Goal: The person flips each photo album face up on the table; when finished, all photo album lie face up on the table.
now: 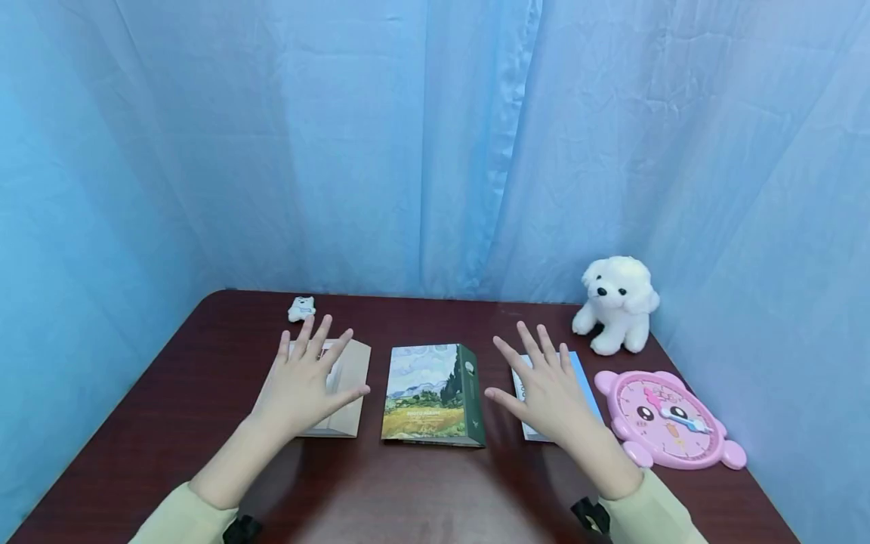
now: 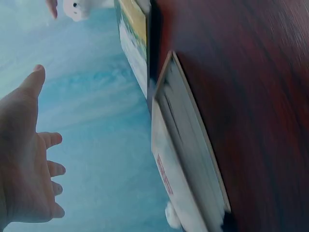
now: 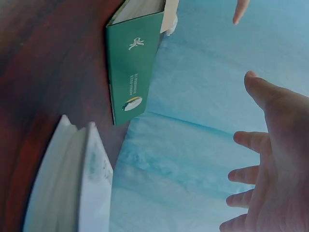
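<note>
My left hand (image 1: 299,385) hovers with spread fingers over a beige book (image 1: 350,393), hiding much of its cover. The wrist view shows that hand raised above the book's pages (image 2: 188,130). Over a white and blue book (image 1: 586,381) hovers my right hand (image 1: 550,393), its fingers also spread and holding nothing. Between the hands lies a thick photo album (image 1: 424,393) with a painted landscape cover and a green spine (image 3: 133,67). In the right wrist view the white book (image 3: 94,188) lies below the hand.
A white plush dog (image 1: 615,302) sits at the back right of the dark wooden table (image 1: 435,499). In front of it lies a pink toy clock (image 1: 669,423). A small white bear figure (image 1: 302,308) is at the back left. Blue curtains (image 1: 353,151) surround the table.
</note>
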`<state>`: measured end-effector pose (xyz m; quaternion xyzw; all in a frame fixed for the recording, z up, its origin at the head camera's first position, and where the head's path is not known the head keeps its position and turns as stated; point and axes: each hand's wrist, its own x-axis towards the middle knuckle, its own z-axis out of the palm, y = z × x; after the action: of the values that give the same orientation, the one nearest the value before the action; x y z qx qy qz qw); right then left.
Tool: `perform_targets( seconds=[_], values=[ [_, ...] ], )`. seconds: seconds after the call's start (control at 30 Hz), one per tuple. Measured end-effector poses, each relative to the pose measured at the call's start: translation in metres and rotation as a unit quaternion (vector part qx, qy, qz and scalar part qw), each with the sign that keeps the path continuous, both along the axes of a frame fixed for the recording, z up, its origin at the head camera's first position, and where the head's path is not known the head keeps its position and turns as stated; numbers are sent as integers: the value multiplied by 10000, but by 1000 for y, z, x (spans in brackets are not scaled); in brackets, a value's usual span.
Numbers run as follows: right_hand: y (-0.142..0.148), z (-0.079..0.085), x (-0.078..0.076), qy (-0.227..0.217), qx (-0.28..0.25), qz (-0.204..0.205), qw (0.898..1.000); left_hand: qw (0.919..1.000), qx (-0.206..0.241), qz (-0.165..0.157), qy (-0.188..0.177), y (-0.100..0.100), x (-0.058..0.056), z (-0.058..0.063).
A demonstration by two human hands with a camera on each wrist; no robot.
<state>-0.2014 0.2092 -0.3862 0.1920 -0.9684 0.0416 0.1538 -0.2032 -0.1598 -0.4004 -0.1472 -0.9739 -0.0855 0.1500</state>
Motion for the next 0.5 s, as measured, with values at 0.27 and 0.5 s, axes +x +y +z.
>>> perform_targets(
  seconds=[0.27,0.5],
  values=[
    [-16,15,-8,-47,-89,148,9998,9999,-45,80,-66,-29,-9,7],
    [-34,30,-14,-158,-152,295,9993,9999,29,55,-144,-51,-18,15]
  ],
)
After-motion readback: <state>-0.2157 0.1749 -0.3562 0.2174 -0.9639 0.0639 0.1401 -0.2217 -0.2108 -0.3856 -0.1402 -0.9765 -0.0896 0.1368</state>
